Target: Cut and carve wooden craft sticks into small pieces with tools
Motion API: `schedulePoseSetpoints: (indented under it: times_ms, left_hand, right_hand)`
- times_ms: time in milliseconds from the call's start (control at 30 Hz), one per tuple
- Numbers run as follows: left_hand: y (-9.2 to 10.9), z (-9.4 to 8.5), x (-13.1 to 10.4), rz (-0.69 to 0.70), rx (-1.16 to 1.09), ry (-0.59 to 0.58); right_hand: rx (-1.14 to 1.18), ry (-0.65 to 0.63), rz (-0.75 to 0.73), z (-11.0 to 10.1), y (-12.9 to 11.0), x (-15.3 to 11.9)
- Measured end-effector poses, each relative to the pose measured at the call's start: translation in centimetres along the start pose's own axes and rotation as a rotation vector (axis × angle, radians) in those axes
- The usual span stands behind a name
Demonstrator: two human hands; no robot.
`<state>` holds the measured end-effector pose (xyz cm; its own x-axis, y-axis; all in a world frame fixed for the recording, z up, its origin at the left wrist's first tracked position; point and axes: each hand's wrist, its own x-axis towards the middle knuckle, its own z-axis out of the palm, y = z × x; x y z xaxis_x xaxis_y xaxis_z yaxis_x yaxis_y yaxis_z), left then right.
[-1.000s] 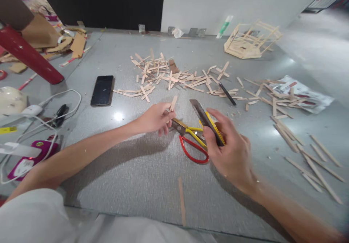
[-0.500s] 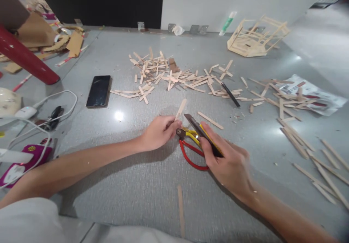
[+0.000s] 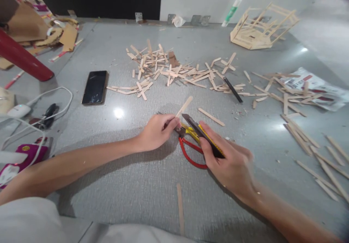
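My left hand (image 3: 159, 131) pinches a wooden craft stick (image 3: 185, 105), which points up and away to the right. My right hand (image 3: 227, 159) is wrapped round a yellow and black utility knife (image 3: 208, 139); its blade tip is close beside the stick, and I cannot tell whether they touch. Beneath both hands lies a pair of scissors (image 3: 191, 157) with red and yellow handles, its blades mostly hidden by my left hand. One loose stick (image 3: 211, 116) rests just beyond the knife, and another stick (image 3: 180, 208) lies close to my body.
A pile of cut sticks (image 3: 155, 63) spreads across the middle, with a black pen-like tool (image 3: 233, 90) at its right. Around it are a phone (image 3: 95, 87), a wooden stick frame (image 3: 253, 41), a plastic packet (image 3: 321, 90), cables (image 3: 64, 89) and a red leg (image 3: 25, 59).
The stick in my left hand has tilted further to the right, and the knife tip has shifted slightly left. The whole view has moved a little.
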<state>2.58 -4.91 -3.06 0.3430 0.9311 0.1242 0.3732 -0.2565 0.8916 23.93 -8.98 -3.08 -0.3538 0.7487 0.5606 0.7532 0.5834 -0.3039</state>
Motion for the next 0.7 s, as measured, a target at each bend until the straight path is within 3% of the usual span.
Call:
schedulePoseSetpoints:
  times_ms: [467,700]
  left_hand:
    - [-0.55,-0.36,0.30,0.118,0.280,-0.007]
    - [-0.65,-0.40,0.43,0.126,0.276,-0.055]
  right_hand:
    - [0.202,-0.136,0.290,-0.60,-0.64,0.52]
    - [0.238,-0.189,0.368,-0.31,-0.57,0.62]
